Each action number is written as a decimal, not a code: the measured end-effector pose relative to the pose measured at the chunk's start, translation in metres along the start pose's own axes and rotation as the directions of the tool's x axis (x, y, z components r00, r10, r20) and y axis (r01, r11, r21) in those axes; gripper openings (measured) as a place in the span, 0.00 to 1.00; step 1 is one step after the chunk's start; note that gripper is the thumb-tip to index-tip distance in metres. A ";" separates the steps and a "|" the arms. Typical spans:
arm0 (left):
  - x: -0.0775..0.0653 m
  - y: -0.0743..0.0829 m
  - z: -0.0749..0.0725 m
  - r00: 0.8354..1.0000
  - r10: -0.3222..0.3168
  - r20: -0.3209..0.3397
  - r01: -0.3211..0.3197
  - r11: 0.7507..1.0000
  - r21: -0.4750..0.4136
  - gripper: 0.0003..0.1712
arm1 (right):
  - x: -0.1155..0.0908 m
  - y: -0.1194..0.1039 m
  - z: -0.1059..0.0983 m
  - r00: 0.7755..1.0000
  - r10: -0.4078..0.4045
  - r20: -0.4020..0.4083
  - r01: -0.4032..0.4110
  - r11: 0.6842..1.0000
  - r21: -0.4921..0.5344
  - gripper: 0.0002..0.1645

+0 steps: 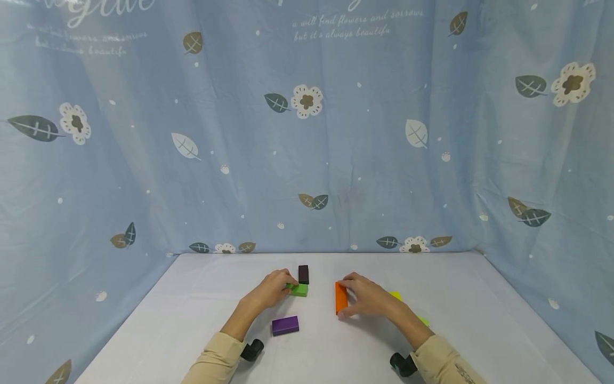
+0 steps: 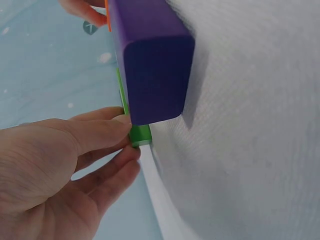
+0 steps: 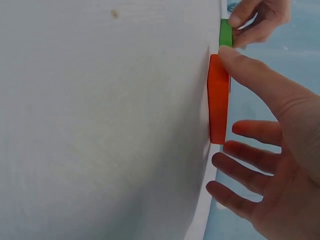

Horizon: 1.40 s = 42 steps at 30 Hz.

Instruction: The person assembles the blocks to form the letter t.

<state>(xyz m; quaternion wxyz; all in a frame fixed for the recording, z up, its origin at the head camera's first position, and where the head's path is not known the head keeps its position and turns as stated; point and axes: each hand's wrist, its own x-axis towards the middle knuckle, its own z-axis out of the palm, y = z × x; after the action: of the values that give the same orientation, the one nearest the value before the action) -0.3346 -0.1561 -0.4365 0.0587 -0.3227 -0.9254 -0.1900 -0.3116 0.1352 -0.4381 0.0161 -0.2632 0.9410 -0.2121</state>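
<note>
My left hand pinches a green block lying on the white table, thumb on one side and fingers on the other in the left wrist view. Just beyond it stands a dark brown block. To the right, my right hand spans an orange block, thumb at its near end and fingertips at its far end. In the right wrist view the thumb touches the orange block's end, while the other fingers are spread and slightly bent. A purple block sits nearer than the green one.
A yellow block and a yellow-green piece are partly hidden by my right forearm. Blue curtain with leaf and flower prints hangs behind and at the sides of the white table. Each wrist carries a black camera.
</note>
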 end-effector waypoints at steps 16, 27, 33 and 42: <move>0.003 0.001 -0.002 1.000 -0.007 -0.003 0.007 1.000 -0.016 0.15 | -0.006 0.000 -0.003 0.999 -0.033 -0.024 0.033 0.999 -0.014 0.39; 0.002 -0.001 0.000 1.000 -0.009 0.002 0.009 1.000 0.000 0.15 | -0.006 0.003 -0.002 0.998 -0.061 -0.001 0.061 0.998 -0.008 0.35; 0.002 -0.003 0.002 1.000 0.000 -0.008 0.000 1.000 -0.014 0.15 | -0.005 0.002 -0.005 0.998 -0.062 0.012 0.062 0.998 -0.007 0.36; 0.003 -0.004 0.003 1.000 0.005 -0.010 -0.005 1.000 0.000 0.15 | -0.006 0.001 -0.004 0.998 -0.069 0.002 0.069 0.997 -0.015 0.34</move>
<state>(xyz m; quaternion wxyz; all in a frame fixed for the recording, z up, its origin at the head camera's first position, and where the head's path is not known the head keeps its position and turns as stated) -0.3389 -0.1561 -0.4393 0.0635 -0.3241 -0.9242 -0.1916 -0.3076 0.1410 -0.4356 0.0076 -0.2961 0.9328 -0.2052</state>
